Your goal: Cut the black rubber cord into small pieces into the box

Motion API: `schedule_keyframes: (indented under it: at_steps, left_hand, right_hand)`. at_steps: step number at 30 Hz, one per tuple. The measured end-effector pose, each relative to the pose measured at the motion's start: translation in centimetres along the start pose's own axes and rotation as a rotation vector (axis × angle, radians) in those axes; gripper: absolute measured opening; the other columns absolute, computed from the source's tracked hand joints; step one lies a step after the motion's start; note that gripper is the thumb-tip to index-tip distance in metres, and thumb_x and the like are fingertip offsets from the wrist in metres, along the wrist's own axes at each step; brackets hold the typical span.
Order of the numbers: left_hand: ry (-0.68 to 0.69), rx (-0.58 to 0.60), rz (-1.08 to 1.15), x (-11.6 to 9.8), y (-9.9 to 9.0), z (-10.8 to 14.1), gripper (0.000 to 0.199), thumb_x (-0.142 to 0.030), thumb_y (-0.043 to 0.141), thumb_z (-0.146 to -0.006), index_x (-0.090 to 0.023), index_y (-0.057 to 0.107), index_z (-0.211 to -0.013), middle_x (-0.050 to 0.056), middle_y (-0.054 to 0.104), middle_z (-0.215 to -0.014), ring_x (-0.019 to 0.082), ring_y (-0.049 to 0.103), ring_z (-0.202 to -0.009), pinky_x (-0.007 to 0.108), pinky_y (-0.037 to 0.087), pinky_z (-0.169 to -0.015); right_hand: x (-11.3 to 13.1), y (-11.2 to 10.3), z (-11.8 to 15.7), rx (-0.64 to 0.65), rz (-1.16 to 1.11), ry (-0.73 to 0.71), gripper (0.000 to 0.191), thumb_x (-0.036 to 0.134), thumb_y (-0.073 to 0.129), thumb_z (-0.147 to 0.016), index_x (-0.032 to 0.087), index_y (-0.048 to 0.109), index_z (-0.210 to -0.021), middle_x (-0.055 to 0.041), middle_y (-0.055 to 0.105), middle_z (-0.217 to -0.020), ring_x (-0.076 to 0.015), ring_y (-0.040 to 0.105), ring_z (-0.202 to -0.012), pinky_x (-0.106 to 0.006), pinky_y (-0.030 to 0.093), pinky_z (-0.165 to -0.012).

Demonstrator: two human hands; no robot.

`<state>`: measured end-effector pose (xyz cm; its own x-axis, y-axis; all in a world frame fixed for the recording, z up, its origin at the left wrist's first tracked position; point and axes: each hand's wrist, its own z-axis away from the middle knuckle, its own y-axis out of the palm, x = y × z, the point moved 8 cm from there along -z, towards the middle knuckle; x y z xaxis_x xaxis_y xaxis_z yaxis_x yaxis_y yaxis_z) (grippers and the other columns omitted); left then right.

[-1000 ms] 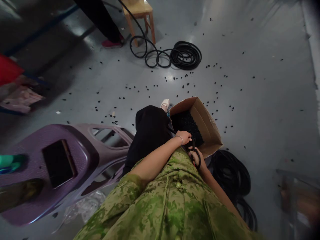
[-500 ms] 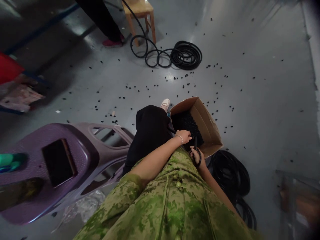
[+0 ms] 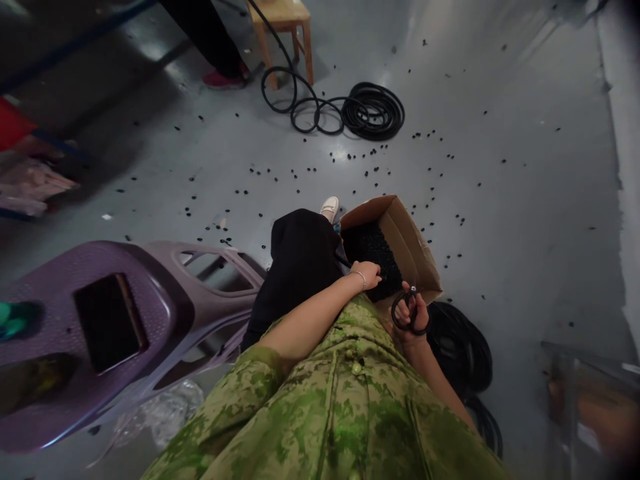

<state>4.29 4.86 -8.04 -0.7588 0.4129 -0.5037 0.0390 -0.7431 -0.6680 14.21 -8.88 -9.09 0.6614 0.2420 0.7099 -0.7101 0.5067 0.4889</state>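
Observation:
My left hand [image 3: 369, 274], with a bracelet at the wrist, is closed over the near part of an open cardboard box [image 3: 419, 257]. A black rubber hose [image 3: 343, 259] runs into its grip from the left, and a short dark end pokes out past the fingers. Many small black pieces [image 3: 375, 247] fill the bottom of the box. In my right hand [image 3: 417, 323], at the box's near right corner, is a pair of black-handled scissors [image 3: 412, 308]. Fingers pass through the handle loops; the blades are hard to make out and stand apart from the hose.
A coil of black hose [image 3: 373, 110] lies ahead beside a wooden stool [image 3: 283, 12]; another coil [image 3: 463, 347] sits right of the box. On the left, a purple plastic stool [image 3: 165, 293] carries a phone [image 3: 109, 323]. Small black bits dot the floor. Another person's leg [image 3: 210, 37] shows at top left.
My right hand has moved right, away from my left hand, and turned so the scissors' loops face up. My left hand has stayed in nearly the same place.

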Motion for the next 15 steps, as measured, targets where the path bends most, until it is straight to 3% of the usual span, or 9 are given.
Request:
schedule_keyframes:
  at_steps: [4, 8, 11, 15]
  left_hand:
    - [0.033, -0.054, 0.022, -0.4, -0.4, 0.1, 0.03, -0.039, 0.051, -0.095, -0.024, 0.07, -0.112, 0.008, 0.073, -0.118, 0.026, 0.065, -0.113, 0.038, 0.046, -0.097]
    - [0.096, -0.172, 0.075, -1.1, -1.6, 0.8, 0.035, -0.047, 0.054, -0.093, -0.023, 0.07, -0.112, 0.008, 0.073, -0.115, 0.025, 0.065, -0.11, 0.037, 0.045, -0.095]
    - [0.133, -0.267, 0.14, -1.4, -2.6, 1.5, 0.031, -0.047, 0.06, -0.09, -0.023, 0.073, -0.105, 0.006, 0.074, -0.104, 0.024, 0.067, -0.102, 0.035, 0.046, -0.092]
    - [0.07, -0.383, 0.296, -0.7, -3.8, 2.6, 0.02, -0.035, 0.062, -0.087, -0.027, 0.075, -0.1, 0.001, 0.076, -0.093, 0.02, 0.069, -0.091, 0.028, 0.048, -0.082]
  right_hand:
    - [1.5, 2.0, 0.0, 0.131, -0.221, -0.023, 0.033, 0.044, 0.051, -0.094, 0.027, 0.069, -0.117, 0.0123, 0.039, -0.046, -0.005, 0.022, -0.031, -0.019, 0.04, -0.042]
    - [2.7, 3.7, -0.3, 0.171, -0.264, -0.028, 0.033, 0.044, 0.049, -0.097, 0.028, 0.069, -0.116, 0.0132, 0.038, -0.045, -0.0038, 0.023, -0.03, -0.021, 0.05, -0.051]
    - [3.1, 4.6, -0.7, 0.186, -0.213, -0.051, 0.034, 0.047, 0.051, -0.095, 0.027, 0.071, -0.114, 0.0128, 0.036, -0.044, -0.004, 0.022, -0.03, -0.02, 0.045, -0.046]
    - [3.4, 5.6, -1.3, 0.225, -0.143, -0.086, 0.035, 0.05, 0.052, -0.093, 0.029, 0.071, -0.114, 0.0116, 0.038, -0.045, -0.0045, 0.023, -0.029, -0.018, 0.033, -0.037]
